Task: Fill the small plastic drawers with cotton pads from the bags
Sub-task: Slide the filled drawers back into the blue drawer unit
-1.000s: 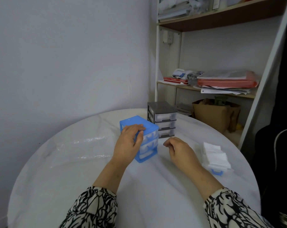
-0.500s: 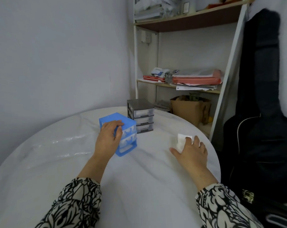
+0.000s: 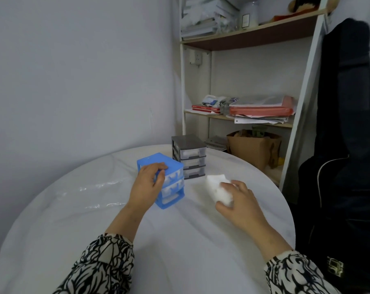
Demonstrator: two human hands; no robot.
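Blue plastic drawer unit (image 3: 171, 179) is standing at the centre of the frame on the white marbled round counter (image 3: 180, 240), three clear drawers stacked in it, the upper two showing white contents. Left hand (image 3: 147, 184) is gripping this unit from the near side, its fingers (image 3: 158, 177) curling over the top edge and down the front corner. Grey drawer unit (image 3: 189, 155) is standing just behind and to the right of the blue one, also three drawers high, with white showing through the top drawer.

Right hand (image 3: 237, 200), right of centre, is holding a white bundle of cotton pads (image 3: 219, 189) just above the counter; its fingers are wrapping round the near end of the bundle, which is blurred. Whether a bag is enclosing the pads cannot be told.

Clear plastic sheet (image 3: 84, 187) is lying crumpled on the counter at centre left. Both forearms are showing black-and-white patterned sleeves (image 3: 103, 266) at the bottom of the frame.

White-framed shelf rack (image 3: 243, 119) is standing at upper right, carrying papers, red folders (image 3: 260, 110) and a brown cardboard box (image 3: 252, 149) at its foot. Black guitar case (image 3: 345, 145) is leaning at the right edge.
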